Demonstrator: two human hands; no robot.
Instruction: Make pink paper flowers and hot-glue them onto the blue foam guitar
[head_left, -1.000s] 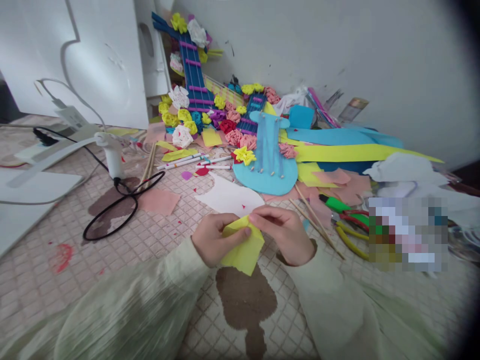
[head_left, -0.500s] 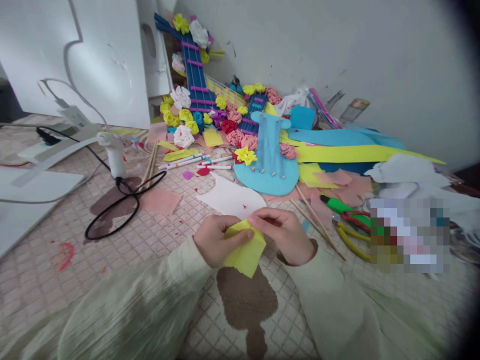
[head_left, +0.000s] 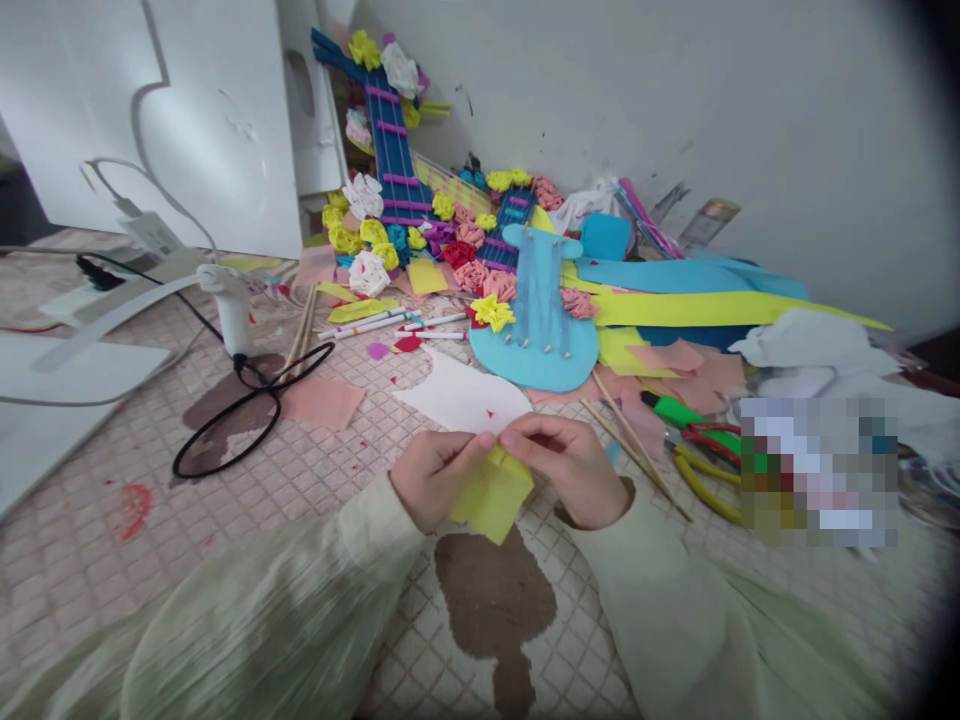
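Observation:
Both of my hands pinch one small yellow paper square [head_left: 491, 495] just above the patterned floor mat [head_left: 315, 470]. My left hand [head_left: 431, 478] grips its left upper edge with thumb and fingers closed. My right hand [head_left: 564, 467] pinches the top right edge, fingers curled. The paper's lower corner hangs free, pointing down. A white paper cut-out [head_left: 461, 398] lies flat just beyond my hands.
A light blue paper guitar [head_left: 540, 335] and a dark blue one with paper flowers [head_left: 390, 140] lie ahead by the wall. Markers [head_left: 390, 322], wooden sticks [head_left: 634, 440], pliers [head_left: 701, 465], a glue gun [head_left: 232, 305] with black cable [head_left: 225, 430], and blue and yellow paper strips [head_left: 697, 300] surround them.
My left thumb has moved up to the paper's top edge beside my right fingers. The yellow square looks a little smaller and more folded.

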